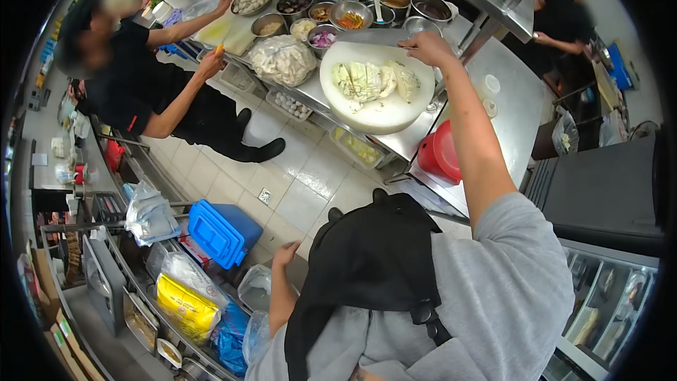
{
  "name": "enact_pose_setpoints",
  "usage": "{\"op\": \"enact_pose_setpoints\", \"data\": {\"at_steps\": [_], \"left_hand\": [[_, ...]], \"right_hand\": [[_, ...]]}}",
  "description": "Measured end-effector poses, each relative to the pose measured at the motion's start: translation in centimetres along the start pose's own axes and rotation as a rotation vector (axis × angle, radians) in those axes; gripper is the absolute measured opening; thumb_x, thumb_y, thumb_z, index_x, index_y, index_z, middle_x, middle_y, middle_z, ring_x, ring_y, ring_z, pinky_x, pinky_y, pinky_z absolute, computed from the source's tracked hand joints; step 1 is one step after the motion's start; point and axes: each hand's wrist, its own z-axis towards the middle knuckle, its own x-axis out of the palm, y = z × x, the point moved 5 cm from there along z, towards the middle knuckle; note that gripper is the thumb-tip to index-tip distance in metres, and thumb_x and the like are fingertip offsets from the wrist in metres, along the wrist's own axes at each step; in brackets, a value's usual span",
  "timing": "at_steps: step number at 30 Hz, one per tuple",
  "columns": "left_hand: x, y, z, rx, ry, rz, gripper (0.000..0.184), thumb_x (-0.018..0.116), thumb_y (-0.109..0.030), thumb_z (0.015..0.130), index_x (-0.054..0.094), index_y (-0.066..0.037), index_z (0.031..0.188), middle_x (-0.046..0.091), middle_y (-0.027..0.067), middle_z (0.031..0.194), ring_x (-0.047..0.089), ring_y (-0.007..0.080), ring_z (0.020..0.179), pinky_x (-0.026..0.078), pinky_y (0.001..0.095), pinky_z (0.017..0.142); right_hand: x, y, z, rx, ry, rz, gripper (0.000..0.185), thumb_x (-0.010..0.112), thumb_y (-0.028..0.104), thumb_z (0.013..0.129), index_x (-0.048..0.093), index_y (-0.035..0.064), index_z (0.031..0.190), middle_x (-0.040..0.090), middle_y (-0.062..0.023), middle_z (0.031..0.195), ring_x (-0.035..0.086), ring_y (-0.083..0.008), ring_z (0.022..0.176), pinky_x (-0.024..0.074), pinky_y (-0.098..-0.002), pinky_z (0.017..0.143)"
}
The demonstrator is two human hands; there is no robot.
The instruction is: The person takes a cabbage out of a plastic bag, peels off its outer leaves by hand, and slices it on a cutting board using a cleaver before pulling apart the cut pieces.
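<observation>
My right hand [427, 49] is closed round the handle of a cleaver at the far right edge of a thick round white cutting board [377, 117]. The wide grey cleaver blade [370, 37] points left along the board's far rim. Cut pale green and white pieces that look like cabbage [363, 83] lie in a row across the board, with small bits scattered near them. Down at my left side, away from the counter, hangs my left hand [285, 254]. Its fingers are loosely apart and I see nothing in them.
Metal bowls [350, 15] of ingredients crowd the counter behind the board. A stuffed plastic bag [283, 61] sits left of it, a red lidded bucket [441, 152] to the right. A co-worker [134, 77] stands left; another person [564, 21] is far right. A blue bin [224, 233] stands behind.
</observation>
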Motion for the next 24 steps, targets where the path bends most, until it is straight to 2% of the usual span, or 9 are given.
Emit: {"op": "enact_pose_setpoints", "data": {"at_steps": [2, 4, 8, 14, 16, 18, 21, 23, 24], "left_hand": [[-0.3, -3.1, 4.0, 0.211, -0.082, 0.077, 0.067, 0.071, -0.063, 0.09, 0.073, -0.008, 0.129, 0.071, 0.023, 0.125, 0.07, 0.0354, 0.115, 0.052, 0.0432, 0.102], [-2.7, -15.4, 0.4, 0.426, -0.191, 0.06, 0.068, 0.072, -0.058, 0.093, 0.068, -0.004, 0.134, 0.072, 0.018, 0.128, 0.068, 0.0294, 0.119, 0.052, 0.04, 0.102], [-4.2, -31.9, -0.3, 0.675, -0.211, -0.119, 0.064, 0.072, -0.05, 0.096, 0.064, -0.003, 0.138, 0.071, 0.0199, 0.128, 0.069, 0.0292, 0.117, 0.053, 0.0383, 0.1], [-4.9, -48.3, -0.1, 0.786, -0.417, -0.156, 0.071, 0.078, -0.042, 0.092, 0.056, 0.004, 0.142, 0.067, 0.0231, 0.13, 0.071, 0.028, 0.109, 0.056, 0.0385, 0.092], [-5.1, -51.5, 1.5, 0.807, -0.493, -0.159, 0.079, 0.08, -0.044, 0.089, 0.052, 0.003, 0.145, 0.066, 0.0253, 0.13, 0.071, 0.028, 0.106, 0.056, 0.0381, 0.091], [-5.3, -54.2, 3.3, 0.822, -0.576, -0.171, 0.087, 0.083, -0.045, 0.086, 0.048, 0.003, 0.149, 0.065, 0.0276, 0.129, 0.072, 0.028, 0.103, 0.056, 0.0377, 0.089], [-3.5, -57.4, 3.7, 0.951, -0.627, -0.063, 0.113, 0.09, -0.048, 0.076, 0.031, -0.002, 0.16, 0.05, 0.0342, 0.146, 0.064, 0.0363, 0.122, 0.053, 0.0436, 0.1], [-1.6, -59.9, 1.0, 0.636, -0.754, 0.165, 0.133, 0.094, -0.05, 0.067, 0.016, -0.005, 0.164, 0.028, 0.037, 0.16, 0.045, 0.0464, 0.142, 0.043, 0.0506, 0.113], [-0.9, -60.5, 0.9, 0.617, -0.689, 0.108, 0.143, 0.095, -0.05, 0.064, 0.005, -0.008, 0.166, 0.015, 0.0368, 0.165, 0.025, 0.0527, 0.151, 0.031, 0.0542, 0.122]], "right_hand": [[3.8, -2.2, 2.5, -0.063, -0.046, -0.034, 0.041, 0.077, 0.025, 0.087, 0.075, 0.0338, 0.126, 0.077, -0.01, 0.11, 0.072, -0.0314, 0.102, 0.0573, -0.0458, 0.09], [6.4, -4.1, 3.8, -0.121, -0.092, -0.072, 0.039, 0.077, 0.027, 0.088, 0.075, 0.0343, 0.126, 0.077, -0.0092, 0.107, 0.072, -0.0305, 0.102, 0.0573, -0.0466, 0.089], [9.2, -5.1, 5.3, -0.129, -0.049, -0.006, 0.031, 0.072, 0.028, 0.094, 0.076, 0.033, 0.124, 0.076, -0.0056, 0.112, 0.072, -0.0293, 0.105, 0.0574, -0.0463, 0.087], [8.0, -3.9, 4.2, 0.027, 0.029, 0.157, 0.026, 0.064, 0.024, 0.099, 0.077, 0.0256, 0.121, 0.077, -0.0121, 0.108, 0.073, -0.0329, 0.102, 0.0579, -0.0453, 0.09], [5.9, -2.6, 3.4, 0.071, -0.244, 0.143, 0.028, 0.061, 0.025, 0.099, 0.077, 0.0201, 0.121, 0.077, -0.0137, 0.111, 0.073, -0.0358, 0.103, 0.0576, -0.0466, 0.093], [3.9, 0.9, 0.9, 0.197, -0.179, 0.294, 0.029, 0.062, 0.026, 0.097, 0.077, 0.0155, 0.119, 0.075, -0.0161, 0.115, 0.072, -0.0372, 0.106, 0.0568, -0.0474, 0.095], [6.7, 5.1, -3.0, 0.438, 0.05, 0.492, 0.033, 0.063, 0.029, 0.094, 0.077, 0.0052, 0.112, 0.073, -0.0239, 0.118, 0.07, -0.0418, 0.11, 0.0552, -0.0492, 0.098], [8.1, 7.2, -5.7, 0.472, 0.125, 0.573, 0.038, 0.062, 0.028, 0.094, 0.074, -0.0067, 0.105, 0.07, -0.0332, 0.115, 0.07, -0.0447, 0.11, 0.0547, -0.0515, 0.097], [9.5, 7.5, -6.0, 0.478, 0.118, 0.578, 0.038, 0.062, 0.028, 0.094, 0.074, -0.0067, 0.105, 0.07, -0.0332, 0.115, 0.07, -0.0447, 0.11, 0.0547, -0.0515, 0.097]]}}
